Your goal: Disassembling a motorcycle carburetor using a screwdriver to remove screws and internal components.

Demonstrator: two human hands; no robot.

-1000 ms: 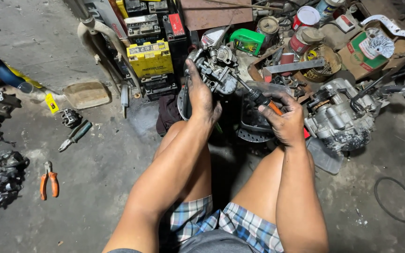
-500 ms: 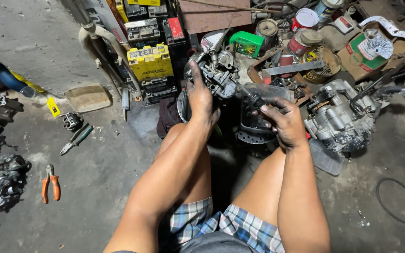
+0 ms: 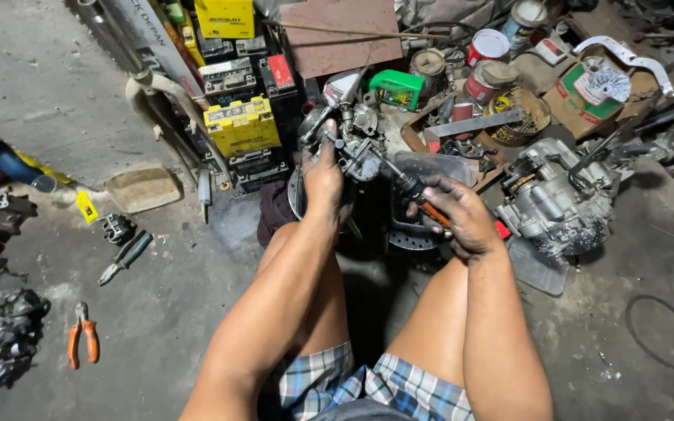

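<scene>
From the head camera, the left hand (image 3: 323, 175) grips a grimy metal carburettor (image 3: 352, 140) from below, fingers curled tight around its body, holding it up above the knees and in front of the yellow battery (image 3: 242, 125). The right hand (image 3: 455, 214) is wrapped shut around an orange-handled screwdriver (image 3: 415, 191) (its shaft angles up-left, tip at the carburettor). A grey engine block (image 3: 559, 203) sits just right. Orange pliers (image 3: 83, 343) lie well apart on the concrete floor (image 3: 157, 312).

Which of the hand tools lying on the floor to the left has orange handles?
The pliers nearest the bottom left, beside the dark engine parts. The other tool, farther up toward the yellow battery, has dark greenish handles instead.
</scene>
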